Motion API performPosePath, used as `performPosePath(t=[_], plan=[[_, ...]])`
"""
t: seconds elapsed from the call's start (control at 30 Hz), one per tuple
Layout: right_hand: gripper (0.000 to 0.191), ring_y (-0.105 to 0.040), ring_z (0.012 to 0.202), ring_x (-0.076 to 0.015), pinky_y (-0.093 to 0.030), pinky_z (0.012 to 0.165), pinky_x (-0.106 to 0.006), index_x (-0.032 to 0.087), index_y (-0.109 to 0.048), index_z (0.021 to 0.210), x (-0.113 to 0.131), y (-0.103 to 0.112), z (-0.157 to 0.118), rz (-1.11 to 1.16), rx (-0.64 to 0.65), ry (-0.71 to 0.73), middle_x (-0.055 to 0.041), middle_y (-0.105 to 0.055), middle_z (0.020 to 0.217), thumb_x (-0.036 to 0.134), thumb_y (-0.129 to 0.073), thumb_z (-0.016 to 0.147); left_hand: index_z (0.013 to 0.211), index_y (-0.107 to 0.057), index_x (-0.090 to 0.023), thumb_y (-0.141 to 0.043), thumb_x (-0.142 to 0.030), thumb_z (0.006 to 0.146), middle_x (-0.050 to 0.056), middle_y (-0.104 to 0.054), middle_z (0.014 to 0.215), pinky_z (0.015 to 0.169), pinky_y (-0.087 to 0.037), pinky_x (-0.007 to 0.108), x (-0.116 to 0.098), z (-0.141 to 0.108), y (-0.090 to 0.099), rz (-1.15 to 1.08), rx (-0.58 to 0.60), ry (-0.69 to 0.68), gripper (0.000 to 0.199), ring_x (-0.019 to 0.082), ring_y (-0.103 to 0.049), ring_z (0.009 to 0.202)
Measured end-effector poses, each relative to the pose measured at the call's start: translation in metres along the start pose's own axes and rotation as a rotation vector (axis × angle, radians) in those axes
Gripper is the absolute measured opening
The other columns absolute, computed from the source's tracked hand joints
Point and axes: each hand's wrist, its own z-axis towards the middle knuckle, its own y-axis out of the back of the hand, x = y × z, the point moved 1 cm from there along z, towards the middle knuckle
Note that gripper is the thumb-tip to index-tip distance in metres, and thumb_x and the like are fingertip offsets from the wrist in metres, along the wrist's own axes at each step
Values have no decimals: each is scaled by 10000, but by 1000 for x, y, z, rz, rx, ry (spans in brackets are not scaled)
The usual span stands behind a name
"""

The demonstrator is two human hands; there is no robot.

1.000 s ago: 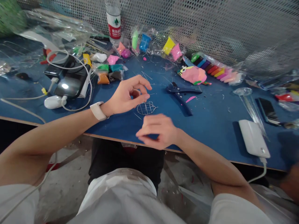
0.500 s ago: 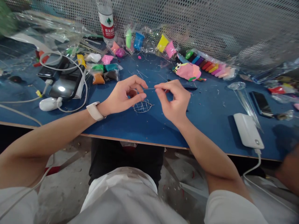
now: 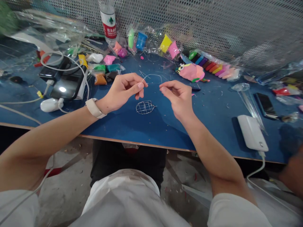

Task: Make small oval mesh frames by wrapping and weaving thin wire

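Note:
A thin silvery wire [image 3: 153, 75] arches between my two hands, above the blue table. My left hand [image 3: 129, 89] pinches one end between thumb and fingers. The other end, which bends down at the right, is pinched in my right hand [image 3: 178, 95]. Below and between the hands lies a small wire frame [image 3: 145, 107], an oval of crossed wires with a twisted tip at its right. Neither hand touches it. Beyond my right hand rests a pink clay fish-like figure [image 3: 191, 72] with a white eye and green trim.
Packets of coloured clay [image 3: 165, 43] line the back beside a water bottle [image 3: 109, 23] and a perforated metal screen [image 3: 213, 22]. Power banks and cables [image 3: 65, 83] sit at left. A white power bank [image 3: 252, 132] and a phone [image 3: 265, 105] lie at right.
The wire, straight and short between my hands before, now bows upward in an arch. My hands have drawn slightly apart, and the wire frame is now fully uncovered.

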Motion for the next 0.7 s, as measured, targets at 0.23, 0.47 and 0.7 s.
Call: performPosePath(t=[0.23, 0.47, 0.7], plan=[[210, -737, 858, -193, -613, 797, -351, 252, -829, 1017, 10, 13, 3, 14, 302, -45, -10, -810, 920, 385, -945, 904, 1053, -867, -206, -900, -642, 1033, 53, -814, 781, 533, -564, 211, 1, 2, 1, -51, 40, 35, 438, 90, -661, 561], [187, -743, 884, -198, -619, 857, -378, 239, -847, 1020, 11, 38, 11, -77, 594, -8, -34, -837, 989, 384, -934, 941, 964, -836, -174, -914, -648, 1018, 70, -816, 752, 503, -536, 186, -2, 5, 0, -31, 115, 37, 483, 74, -633, 524], [145, -777, 908, -223, -616, 897, -416, 265, -888, 995, 10, 45, 14, -167, 653, 30, -36, -857, 981, 410, -900, 990, 996, -864, -155, -879, -572, 1056, 88, -835, 773, 532, -577, 204, -8, 1, -1, 118, 188, 26, 421, 102, -696, 556]])
